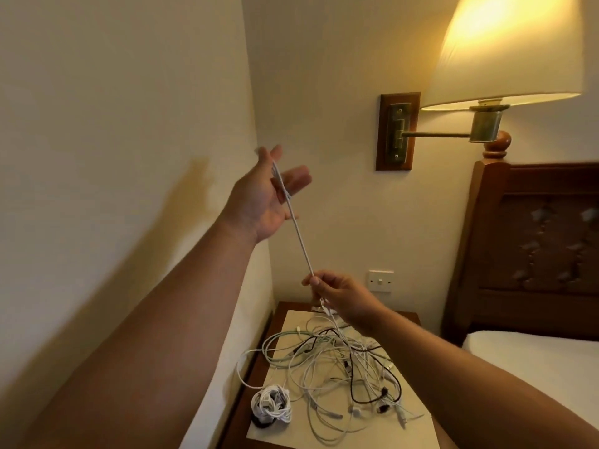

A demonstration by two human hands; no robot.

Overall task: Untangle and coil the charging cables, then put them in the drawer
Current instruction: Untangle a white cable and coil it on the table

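A white cable (299,239) runs taut between my two hands, raised in front of the wall corner. My left hand (267,196) is held high with the cable looped around its spread fingers. Lower down, my right hand (337,294) pinches the cable between thumb and fingertips, and the cable's end hangs below it toward the pile. A tangle of white, pale green and black cables (337,367) lies on a white sheet (418,431) on the wooden nightstand (241,413). A coiled white bundle (272,405) sits at the sheet's front left. No drawer is visible.
A wall lamp (505,56) with a brass arm juts out at the upper right, above a wooden headboard (531,251) and a white bed (531,354). A wall switch (381,280) sits behind the nightstand. The left wall stands close beside my left arm.
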